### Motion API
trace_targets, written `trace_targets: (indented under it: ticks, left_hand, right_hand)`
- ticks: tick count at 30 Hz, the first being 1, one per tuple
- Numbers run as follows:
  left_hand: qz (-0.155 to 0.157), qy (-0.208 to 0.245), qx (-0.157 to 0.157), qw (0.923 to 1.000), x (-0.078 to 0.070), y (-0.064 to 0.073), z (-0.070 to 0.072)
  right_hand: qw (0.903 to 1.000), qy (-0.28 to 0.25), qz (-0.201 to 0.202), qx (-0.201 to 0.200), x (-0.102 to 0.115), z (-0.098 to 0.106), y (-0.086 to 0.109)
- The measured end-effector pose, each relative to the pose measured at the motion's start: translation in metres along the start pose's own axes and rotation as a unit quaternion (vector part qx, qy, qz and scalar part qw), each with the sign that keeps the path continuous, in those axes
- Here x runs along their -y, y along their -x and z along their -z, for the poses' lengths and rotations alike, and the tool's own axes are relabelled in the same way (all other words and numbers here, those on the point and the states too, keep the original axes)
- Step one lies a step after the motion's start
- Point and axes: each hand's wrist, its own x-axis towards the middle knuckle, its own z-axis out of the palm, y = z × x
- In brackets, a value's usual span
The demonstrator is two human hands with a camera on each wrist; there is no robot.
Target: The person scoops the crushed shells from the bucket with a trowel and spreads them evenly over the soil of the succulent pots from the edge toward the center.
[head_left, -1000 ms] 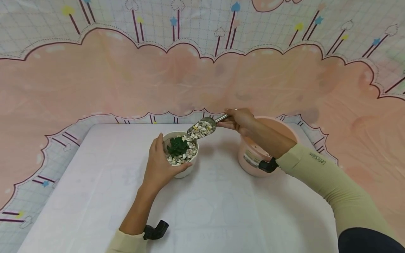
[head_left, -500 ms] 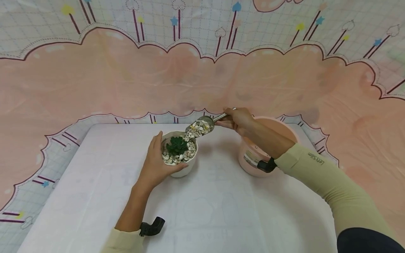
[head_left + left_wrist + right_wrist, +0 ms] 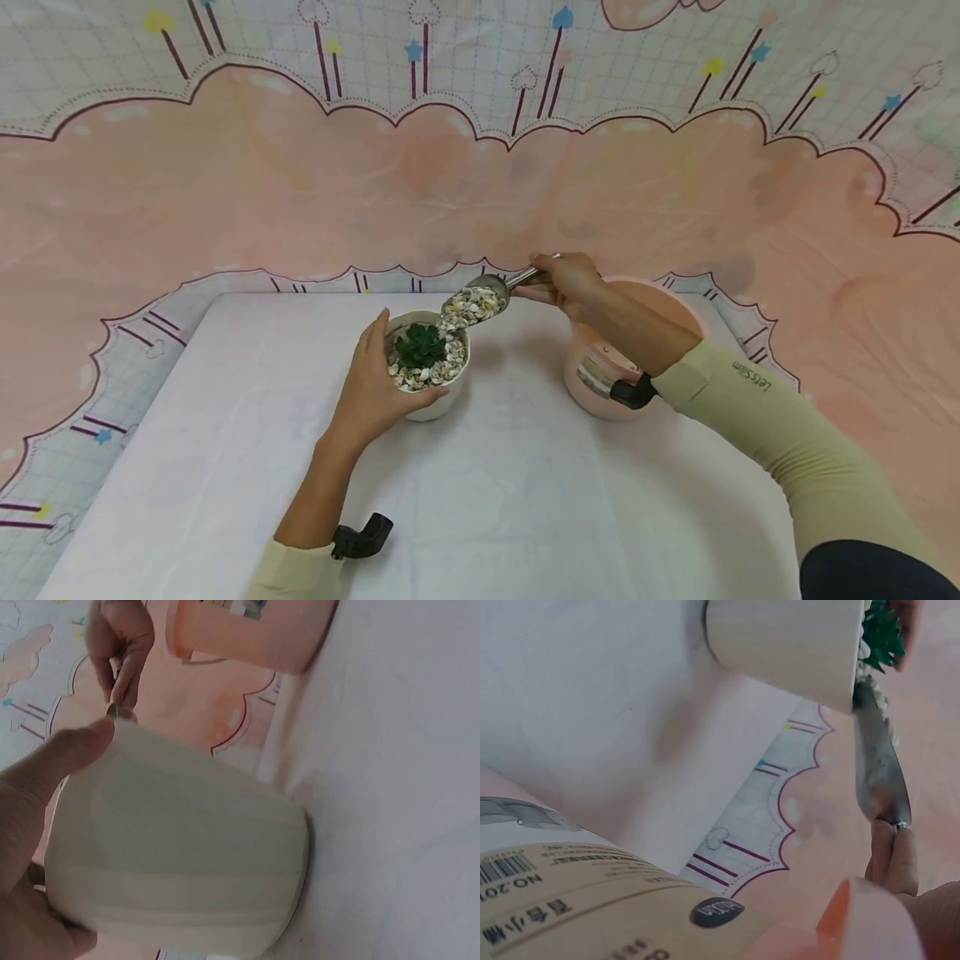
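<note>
A white pot (image 3: 432,408) holding a dark green succulent (image 3: 420,345) and pale gravel stands at the middle of the table. My left hand (image 3: 371,383) grips its left side, thumb along the front of the rim. In the left wrist view, the pot's wall (image 3: 180,840) fills much of the picture. My right hand (image 3: 570,285) holds a metal scoop (image 3: 881,765) by its handle, tilted down toward the pot. Its lip lies right at the pot's right rim. Pebbles (image 3: 471,307) heap in the scoop and reach the gravel by the plant.
A pink bucket (image 3: 592,396) with a label stands to the right, partly behind my right forearm. A white-covered table (image 3: 525,500) lies below, and patterned pink cloth (image 3: 450,200) rises behind it. Black wrist mounts (image 3: 362,537) stick out from both wrists.
The scoop has shifted slightly left, and its pebbles have slid toward the lip over the pot's rim. My left hand has moved a little, still gripping the pot.
</note>
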Motion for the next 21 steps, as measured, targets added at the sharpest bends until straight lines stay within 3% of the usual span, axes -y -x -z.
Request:
trace_targets:
  ticks: [4, 7, 10, 15, 21]
  left_hand:
    - [-0.018, 0.02, 0.038, 0.9989, 0.005, -0.005, 0.006]
    - [-0.013, 0.023, 0.049, 0.9984, 0.003, -0.004, 0.006]
    - [0.005, 0.015, 0.034, 0.9993, -0.003, 0.0, 0.003]
    - [0.029, -0.008, -0.019, 0.9994, -0.016, 0.008, -0.009]
    - [0.019, -0.011, -0.037, 0.9991, -0.013, 0.008, -0.013]
  right_hand:
    - [1.0, -0.003, 0.005, 0.003, 0.0, 0.0, 0.0]
    - [1.0, -0.006, 0.005, 0.005, -0.001, 0.0, 0.0]
    - [1.0, -0.005, 0.004, 0.006, -0.001, 0.0, -0.001]
    - [0.9999, -0.006, 0.008, 0.005, -0.001, 0.0, 0.0]
    - [0.9999, -0.009, 0.007, 0.003, -0.002, 0.002, 0.0]
